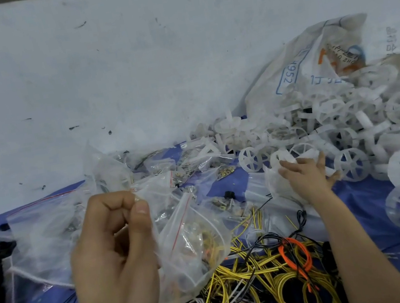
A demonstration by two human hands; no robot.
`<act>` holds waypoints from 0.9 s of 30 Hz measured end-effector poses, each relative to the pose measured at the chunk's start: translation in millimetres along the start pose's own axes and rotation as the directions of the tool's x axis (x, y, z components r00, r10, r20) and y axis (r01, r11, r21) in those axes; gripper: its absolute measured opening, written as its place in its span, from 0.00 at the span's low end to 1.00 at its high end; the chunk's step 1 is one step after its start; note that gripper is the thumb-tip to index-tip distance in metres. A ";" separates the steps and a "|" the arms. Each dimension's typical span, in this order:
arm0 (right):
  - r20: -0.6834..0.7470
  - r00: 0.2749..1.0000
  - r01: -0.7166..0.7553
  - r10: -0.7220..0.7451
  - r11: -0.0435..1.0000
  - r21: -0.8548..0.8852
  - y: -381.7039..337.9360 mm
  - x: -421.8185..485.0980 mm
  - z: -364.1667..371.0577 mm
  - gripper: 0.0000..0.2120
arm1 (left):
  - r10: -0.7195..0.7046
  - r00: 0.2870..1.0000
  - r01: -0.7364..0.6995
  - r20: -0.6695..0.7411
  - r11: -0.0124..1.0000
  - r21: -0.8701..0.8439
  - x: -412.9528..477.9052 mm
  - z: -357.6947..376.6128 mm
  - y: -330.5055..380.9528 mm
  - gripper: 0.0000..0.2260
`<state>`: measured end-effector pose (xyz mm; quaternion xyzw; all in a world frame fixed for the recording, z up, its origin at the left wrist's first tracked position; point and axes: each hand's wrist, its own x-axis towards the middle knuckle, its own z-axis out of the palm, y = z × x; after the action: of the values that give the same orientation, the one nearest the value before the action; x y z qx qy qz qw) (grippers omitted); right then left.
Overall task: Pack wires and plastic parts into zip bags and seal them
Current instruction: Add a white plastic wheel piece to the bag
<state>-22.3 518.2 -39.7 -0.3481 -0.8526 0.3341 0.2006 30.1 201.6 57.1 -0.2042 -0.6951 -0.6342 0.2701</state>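
**Bag in the left hand, right hand out among the wheels**

We start at the far left, where a heap of clear zip bags with red seal lines [47,231] lies slumped. Next to it our left hand [112,233] is curled tight, thumb and fingers pinching the top edge of one clear red-striped zip bag [189,236], which hangs over the wires. We can't tell whether the yellow seen through it is inside or behind.

Below the bag sprawls the tangle of yellow, black and orange wires [257,288], loose and unbagged. Moving right, our right hand [304,175] reaches out with fingers spread wide, touching the white plastic spoked wheels [353,164] at the edge of their big pile, and we see no grip on any of them.

A few small filled bags [195,162] sit behind, so by our reckoning some packing is done, but most wires and wheels are left, and this bag is not sealed.

It all rests on a blue sheet [363,205], against a scuffed white wall [123,58], with a printed white sack [311,59] slumped at the right.
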 end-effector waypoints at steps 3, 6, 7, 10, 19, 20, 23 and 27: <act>-0.178 0.981 0.089 -0.075 0.993 0.075 -15.8 -4.4 -13.0 0.17 | 0.004 1.000 -0.004 0.018 1.000 0.008 1.5 -0.5 -1.4 0.06; -0.432 0.894 0.274 -0.117 0.906 0.322 -34.1 -15.3 -29.3 0.14 | 0.021 0.999 -0.022 0.026 0.999 0.036 1.8 -2.0 -3.2 0.12; -0.458 0.884 0.316 -0.097 0.845 0.431 -40.4 -21.6 -34.3 0.14 | 0.023 0.999 -0.025 0.030 0.999 0.039 1.6 -2.3 -2.5 0.12; -0.300 0.954 0.256 0.022 0.463 0.849 -68.4 -45.1 -52.8 0.09 | 0.014 1.000 -0.015 0.026 1.000 0.018 2.1 -2.7 -2.0 0.12; 0.378 0.495 -0.581 -0.782 0.025 0.814 -125.8 -118.7 -85.7 0.38 | -0.049 0.998 0.048 -0.032 0.999 -0.021 9.3 -8.7 -6.2 0.09; 0.402 0.397 -0.616 -0.825 0.085 0.783 -130.3 -126.3 -83.9 0.37 | -0.061 0.997 0.059 -0.039 0.997 -0.052 9.5 -8.9 -5.4 0.08; 0.439 0.213 -0.630 -0.873 0.220 0.745 -140.3 -141.0 -74.6 0.26 | -0.127 0.990 0.117 -0.058 0.980 -0.160 10.0 -11.3 -1.5 0.06; 0.516 0.271 -0.502 -0.813 0.338 0.796 -147.5 -149.6 -63.4 0.16 | -0.166 0.984 0.149 -0.059 0.964 -0.219 10.4 -15.5 5.1 0.05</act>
<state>47.6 357.8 92.7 0.2271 -0.4633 0.8438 -0.1471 27.1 186.2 68.4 -0.1516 -0.6259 -0.7322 0.2217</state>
